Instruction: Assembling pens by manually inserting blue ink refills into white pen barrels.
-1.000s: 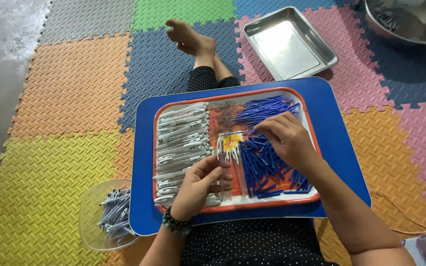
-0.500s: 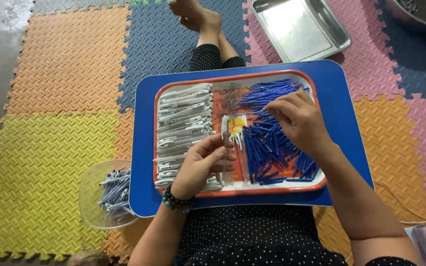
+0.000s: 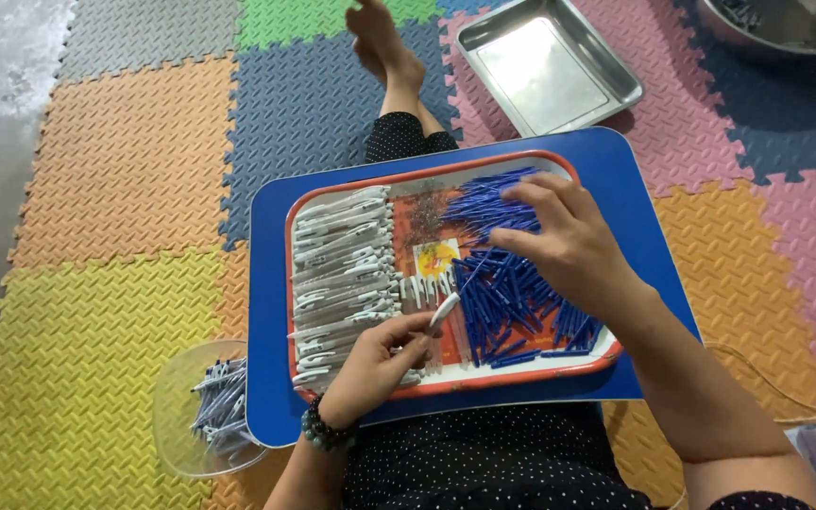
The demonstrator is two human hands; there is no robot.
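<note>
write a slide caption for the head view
Left hand holds a white pen barrel while right hand rests on blue refills in an orange-rimmed tray.

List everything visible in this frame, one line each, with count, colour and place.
Blue tray: one, on the lap.
Orange-rimmed tray: one, on the blue tray.
White pen barrels: many, left side of that tray.
Blue refills: many, right side.
Clear plastic bowl: one, left on the mat, holding assembled pens.
Steel tray: one, top.
Steel bowl: one, top right corner.
Foam mat: multicoloured tiles.
Left hand: pinching a white barrel.
Right hand: on the refills.
</note>
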